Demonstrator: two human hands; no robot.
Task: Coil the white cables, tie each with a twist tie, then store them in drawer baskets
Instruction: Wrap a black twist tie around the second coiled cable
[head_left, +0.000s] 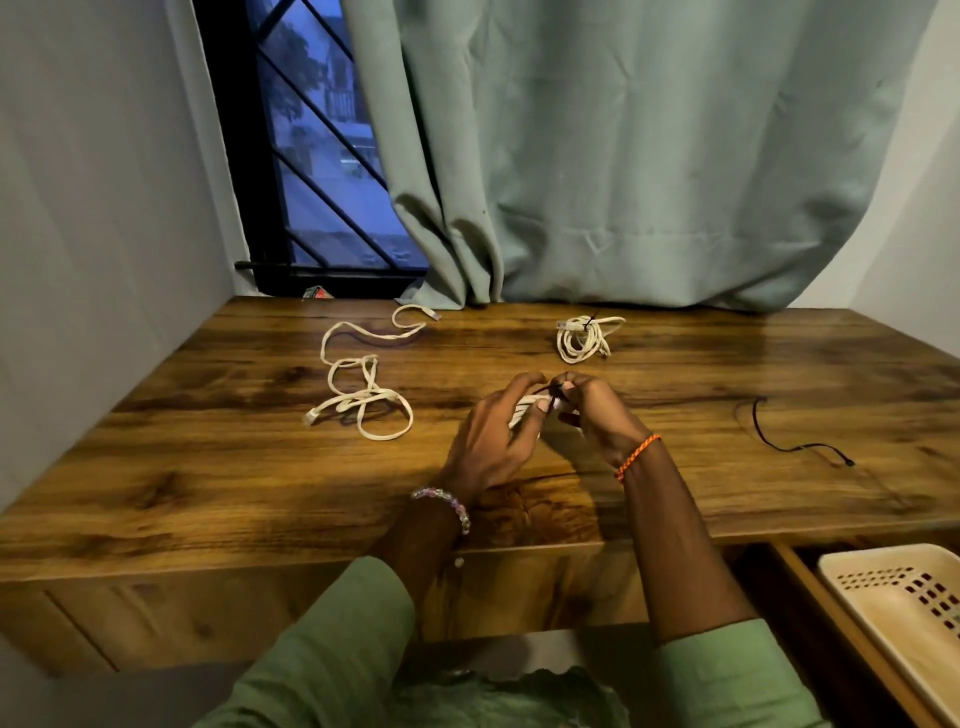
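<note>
Two hands (540, 421) tying one coil (524, 408), one tied coil (587, 338), one loose cable (363, 379)

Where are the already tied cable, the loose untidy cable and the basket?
Tied cable (586, 339): head view, on the middle of its coiled loops.
Loose cable (365, 396): head view, on the strands crossing at its tangle.
Basket (878, 564): head view, on its cream top rim, in the open drawer.

To your left, the loose white cable (363, 379) sprawls across the desk (208, 478), so a reach there meets its loops. Far right of centre sits the tied coil (587, 338); a black twist tie (795, 436) lies to your right. Bare wood lies between these. The curtain (623, 182) closes off the back edge. The basket (904, 613) fills the open drawer (810, 587) at lower right.
</note>
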